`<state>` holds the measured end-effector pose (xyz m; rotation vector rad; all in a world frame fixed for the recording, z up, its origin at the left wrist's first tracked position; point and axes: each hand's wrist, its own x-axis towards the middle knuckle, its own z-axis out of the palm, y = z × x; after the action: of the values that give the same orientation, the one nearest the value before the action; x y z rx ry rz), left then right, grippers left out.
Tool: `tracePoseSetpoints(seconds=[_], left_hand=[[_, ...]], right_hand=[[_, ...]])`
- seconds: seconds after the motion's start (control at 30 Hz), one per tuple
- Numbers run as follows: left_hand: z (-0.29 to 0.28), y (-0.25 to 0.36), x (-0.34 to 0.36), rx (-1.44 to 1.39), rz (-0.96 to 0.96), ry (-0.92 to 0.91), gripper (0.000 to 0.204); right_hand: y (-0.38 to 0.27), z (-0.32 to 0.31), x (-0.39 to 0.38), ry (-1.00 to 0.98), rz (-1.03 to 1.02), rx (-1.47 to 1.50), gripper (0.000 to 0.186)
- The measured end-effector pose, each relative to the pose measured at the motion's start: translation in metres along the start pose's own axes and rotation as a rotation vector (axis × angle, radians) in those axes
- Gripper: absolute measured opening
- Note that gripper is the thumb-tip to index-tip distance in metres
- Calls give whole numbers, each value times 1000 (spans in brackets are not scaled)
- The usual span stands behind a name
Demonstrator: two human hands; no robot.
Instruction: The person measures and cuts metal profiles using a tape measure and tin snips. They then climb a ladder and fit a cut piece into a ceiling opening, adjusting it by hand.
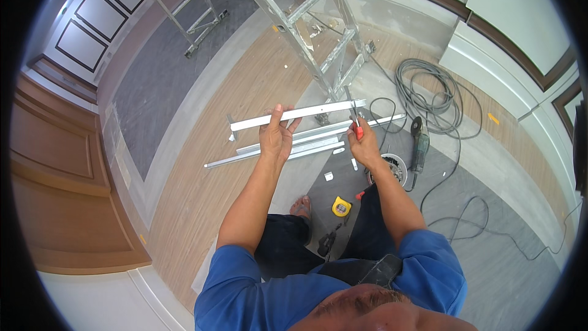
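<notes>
My left hand (275,138) holds a white metal strip (300,112) near its left end, with a bent tab at that end. My right hand (367,147) is closed on red-handled cutters (358,130), probably metal, whose jaws are at the strip's right end. Beneath the strip, several long light metal profiles (233,159) lie on the floor, with small white offcuts (328,176) near them. A bucket of small hardware (397,167) is partly behind my right arm. A yellow tape measure (341,207) and a black tool (326,240) lie between my legs.
An aluminium ladder (285,21) stands ahead, another (184,6) farther left. At right are an angle grinder (420,150), coiled grey cable (429,92) and loose cords beside a panelled wall (514,37). A brown wooden panel (67,208) borders the left side.
</notes>
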<state>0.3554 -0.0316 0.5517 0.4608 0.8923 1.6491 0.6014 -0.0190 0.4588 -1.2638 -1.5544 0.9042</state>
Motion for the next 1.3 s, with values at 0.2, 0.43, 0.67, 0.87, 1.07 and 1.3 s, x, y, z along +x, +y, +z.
tracePoseSetpoints(seconds=[0.2,0.43,0.67,0.87,1.07,1.3], left_hand=[[7,-7,-14,-10,-32,-15,32],[8,-12,-21,-42,-43,-4,30],[4,-12,-21,-58,-4,-37,30],[5,-3,-20,-146,-3,51,22],[6,-4,-31,-107,34,-71,21],[-36,32,-5,-352,32,124,37]], right_hand=[[-15,-17,-9,28,6,-29,30],[-13,-21,-14,53,-14,-53,24],[-14,-13,-15,85,11,-6,21],[-15,-5,-15,78,48,-19,25],[-2,12,-11,266,137,87,24],[19,26,-38,-99,326,219,31]])
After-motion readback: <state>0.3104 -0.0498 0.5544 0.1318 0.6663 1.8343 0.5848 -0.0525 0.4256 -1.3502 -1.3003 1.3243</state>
